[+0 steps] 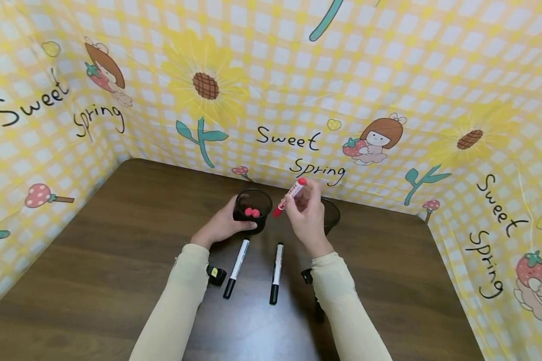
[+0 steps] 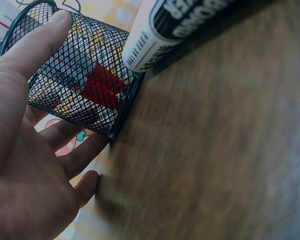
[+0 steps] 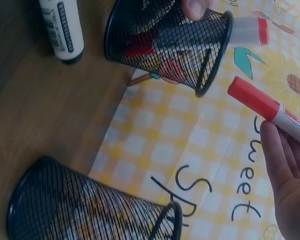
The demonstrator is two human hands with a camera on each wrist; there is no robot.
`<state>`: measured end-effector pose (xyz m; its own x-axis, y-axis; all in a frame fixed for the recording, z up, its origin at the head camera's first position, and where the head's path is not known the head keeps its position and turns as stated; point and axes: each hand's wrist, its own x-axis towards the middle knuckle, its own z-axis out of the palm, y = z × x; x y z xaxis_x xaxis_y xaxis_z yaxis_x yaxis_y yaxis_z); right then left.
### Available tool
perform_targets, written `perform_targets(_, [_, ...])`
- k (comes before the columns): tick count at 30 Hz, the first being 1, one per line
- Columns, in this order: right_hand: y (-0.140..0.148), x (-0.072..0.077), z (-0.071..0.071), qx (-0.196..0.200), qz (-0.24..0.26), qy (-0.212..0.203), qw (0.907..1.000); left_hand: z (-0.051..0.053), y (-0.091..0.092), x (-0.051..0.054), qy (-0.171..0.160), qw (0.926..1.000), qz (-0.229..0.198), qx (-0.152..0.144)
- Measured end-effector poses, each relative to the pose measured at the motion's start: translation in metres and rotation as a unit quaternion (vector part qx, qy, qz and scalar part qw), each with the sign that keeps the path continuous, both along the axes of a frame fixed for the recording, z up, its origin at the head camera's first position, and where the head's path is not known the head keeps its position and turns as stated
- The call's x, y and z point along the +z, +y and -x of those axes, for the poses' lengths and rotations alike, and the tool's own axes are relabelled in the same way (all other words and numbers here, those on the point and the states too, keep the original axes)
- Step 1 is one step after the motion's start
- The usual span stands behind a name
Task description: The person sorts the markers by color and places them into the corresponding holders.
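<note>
My left hand holds a black mesh pen cup upright on the table, thumb in front and fingers round its side. Red ends of markers show inside that cup. Up and to the right of it, my right hand pinches a red marker, tilted with its red cap pointing down toward the cup but apart from it. In the right wrist view, the marker's red cap sticks out past the fingertips. A second mesh pen cup stands behind the right hand, partly hidden.
Two white markers with black caps, a left one and a right one, lie on the brown table between the forearms. A yellow checked cloth with printed flowers and lettering walls the table's back and sides.
</note>
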<state>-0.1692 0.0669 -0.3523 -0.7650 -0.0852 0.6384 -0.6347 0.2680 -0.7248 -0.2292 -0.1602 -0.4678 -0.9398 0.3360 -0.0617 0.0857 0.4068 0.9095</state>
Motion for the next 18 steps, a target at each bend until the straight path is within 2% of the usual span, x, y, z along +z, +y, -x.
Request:
perform_targets(6, [-0.008, -0.001, 0.006, -0.010, 0.019, 0.002, 0.9998, 0.000, 0.000, 0.000, -0.002, 1.0000, -0.001, 0.001])
perform_targets(14, [-0.018, -0.002, 0.010, -0.008, 0.015, -0.015, 0.9997, 0.000, 0.001, 0.000, -0.006, 1.0000, 0.002, 0.001])
perform_targets(18, [-0.021, -0.013, 0.017, 0.000, 0.011, -0.025, 0.9996, 0.000, 0.001, 0.000, -0.005, 1.0000, 0.005, 0.004])
